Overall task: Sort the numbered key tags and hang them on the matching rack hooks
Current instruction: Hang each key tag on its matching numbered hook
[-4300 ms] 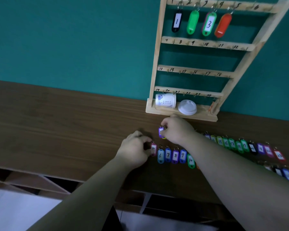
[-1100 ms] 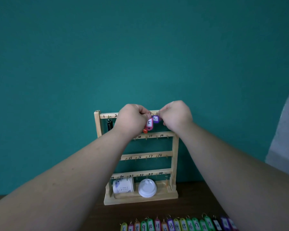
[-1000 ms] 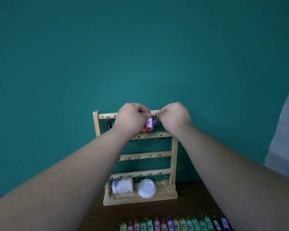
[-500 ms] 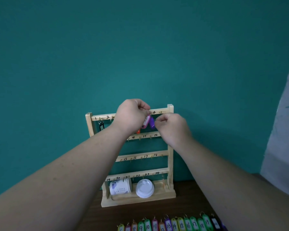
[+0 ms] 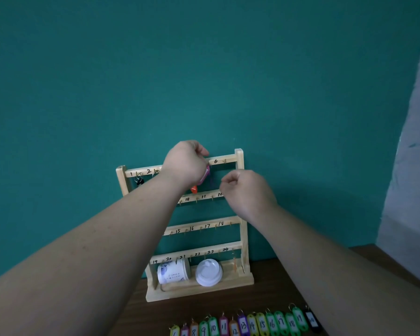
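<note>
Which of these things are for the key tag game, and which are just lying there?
For the job: wooden rack, pink tag, row of numbered tags.
Just lying about: paper cup, white lid.

Teal wall (image 5: 204, 69), pale wood rack (image 5: 239, 166) — pink tag (image 5: 206, 175), white lid (image 5: 208, 273)

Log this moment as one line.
left hand: holds pink tag at rack top rail | right hand: curled, empty | tag row: on table
</note>
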